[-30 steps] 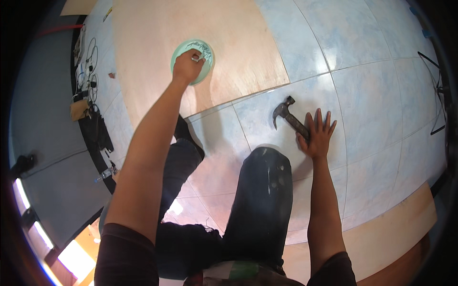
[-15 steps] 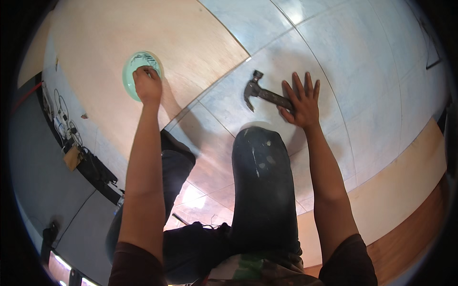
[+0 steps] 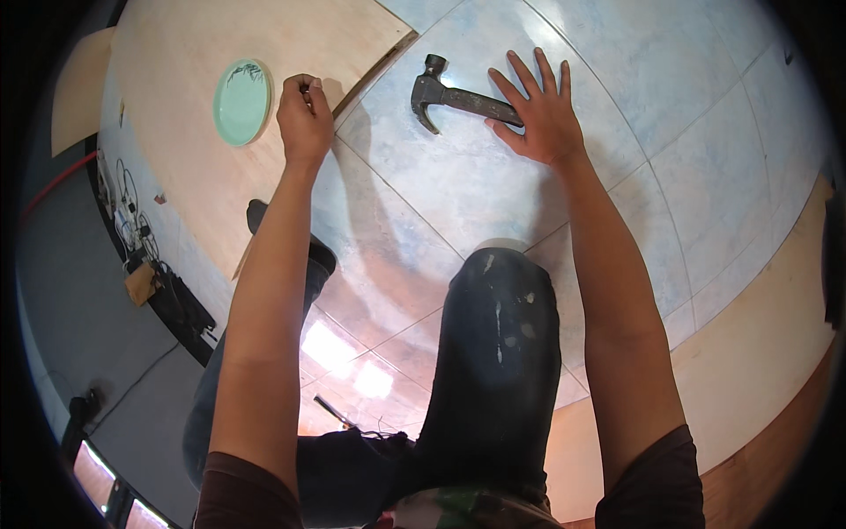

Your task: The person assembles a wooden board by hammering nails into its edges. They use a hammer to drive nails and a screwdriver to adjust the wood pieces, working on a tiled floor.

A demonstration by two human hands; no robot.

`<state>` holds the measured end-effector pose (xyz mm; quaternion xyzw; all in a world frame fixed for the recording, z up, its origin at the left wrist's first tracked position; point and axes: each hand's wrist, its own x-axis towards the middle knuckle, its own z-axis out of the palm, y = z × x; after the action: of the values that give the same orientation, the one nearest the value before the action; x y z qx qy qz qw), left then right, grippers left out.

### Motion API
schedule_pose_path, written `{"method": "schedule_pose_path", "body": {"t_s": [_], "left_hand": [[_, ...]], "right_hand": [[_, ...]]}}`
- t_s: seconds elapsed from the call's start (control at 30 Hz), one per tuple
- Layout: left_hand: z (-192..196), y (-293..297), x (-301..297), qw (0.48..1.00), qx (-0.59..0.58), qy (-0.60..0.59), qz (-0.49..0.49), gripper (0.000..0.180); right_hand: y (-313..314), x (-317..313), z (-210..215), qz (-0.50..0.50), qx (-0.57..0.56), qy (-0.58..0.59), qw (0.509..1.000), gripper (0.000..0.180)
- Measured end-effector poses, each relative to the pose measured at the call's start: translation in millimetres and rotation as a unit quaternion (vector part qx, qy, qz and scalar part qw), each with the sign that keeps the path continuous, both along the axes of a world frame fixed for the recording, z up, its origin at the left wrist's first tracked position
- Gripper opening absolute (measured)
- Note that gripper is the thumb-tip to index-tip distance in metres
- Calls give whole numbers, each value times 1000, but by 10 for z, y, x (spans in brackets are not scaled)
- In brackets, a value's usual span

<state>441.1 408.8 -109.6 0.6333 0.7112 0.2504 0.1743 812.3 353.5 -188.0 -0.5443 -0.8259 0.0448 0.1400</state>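
Note:
My left hand (image 3: 306, 123) is closed in a pinch above the edge of a light wooden board (image 3: 291, 35); whatever its fingertips hold is too small to make out. To its left on the board sits a pale green dish (image 3: 240, 115), with several thin dark nail-like pieces (image 3: 251, 70) gathered at its far side. A claw hammer (image 3: 480, 104) lies on the tiled floor, its dark head pointing left. My right hand (image 3: 546, 125) rests with fingers spread beside the end of the hammer's handle, the thumb and palm covering that end.
The board's edge (image 3: 374, 69) borders the blue-white tiles (image 3: 599, 106). My bent knee (image 3: 500, 300) rises in the middle. At the left lie tangled cables (image 3: 132, 216) and a brown piece (image 3: 139, 284). Another pale board (image 3: 749, 326) runs along the right.
My left hand has come out of the green dish and moved right, toward the board's edge, still pinched. My right hand stays spread at the hammer handle. The view has shifted somewhat.

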Motion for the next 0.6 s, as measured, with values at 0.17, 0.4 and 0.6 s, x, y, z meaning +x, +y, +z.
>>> {"method": "schedule_pose_path", "body": {"t_s": [0.17, 0.4, 0.6], "left_hand": [[-262, -21, 128, 996, 30, -83, 8, 26], [-533, -140, 186, 987, 81, -134, 47, 19], [-674, -89, 429, 969, 126, -203, 64, 15]], "right_hand": [[-45, -45, -44, 13, 19, 7, 1000, 61], [-70, -52, -90, 43, -17, 68, 997, 46], [-27, -14, 58, 54, -9, 91, 994, 44]]}}
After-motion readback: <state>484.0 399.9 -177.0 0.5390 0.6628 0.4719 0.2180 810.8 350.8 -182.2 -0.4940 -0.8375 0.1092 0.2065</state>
